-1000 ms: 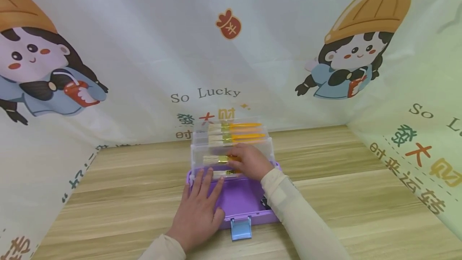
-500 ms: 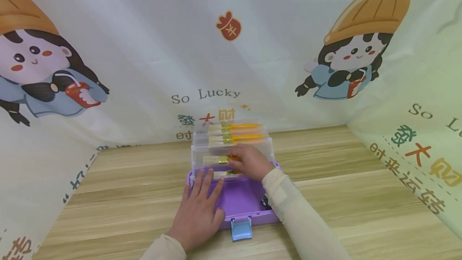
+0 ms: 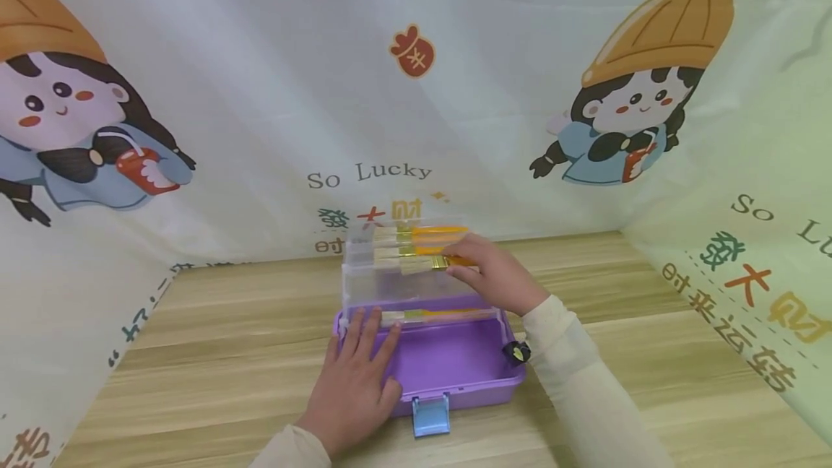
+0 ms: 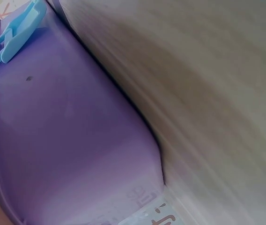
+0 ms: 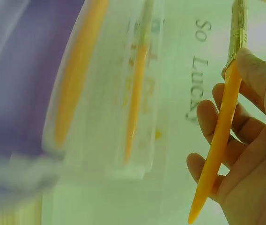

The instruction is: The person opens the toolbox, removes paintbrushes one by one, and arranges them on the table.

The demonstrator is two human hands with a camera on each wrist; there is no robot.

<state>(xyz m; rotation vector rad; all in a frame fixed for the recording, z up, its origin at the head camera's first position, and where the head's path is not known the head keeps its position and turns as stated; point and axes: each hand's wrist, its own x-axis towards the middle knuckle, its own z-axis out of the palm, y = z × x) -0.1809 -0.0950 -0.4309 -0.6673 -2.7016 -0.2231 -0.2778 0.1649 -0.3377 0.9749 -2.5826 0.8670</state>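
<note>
My right hand (image 3: 499, 273) pinches a flat paintbrush (image 5: 222, 122) with pale bristles, a gold ferrule and an orange handle. It holds the brush over the clear fold-up trays (image 3: 373, 284) of a purple box (image 3: 455, 399). In the right wrist view, the thumb presses near the ferrule and the fingers curl behind the handle. My left hand (image 3: 356, 388) rests on the box's left front part, fingers spread and straight. A similar brush (image 3: 448, 315) lies in the lowest tray. More orange-handled brushes (image 3: 432, 231) lie in the upper trays, partly behind my right hand.
A light blue latch (image 3: 432, 417) hangs at the box's front. A small black object (image 3: 517, 352) sits below my right sleeve. The wood-grain table (image 3: 227, 338) extends around the box, and a printed cloth (image 3: 273, 92) stands behind and at the sides.
My right hand has lifted the paintbrush from the clear tray and moved up and to the right with it. The lowest brush's handle now shows. My left hand stays in place.
</note>
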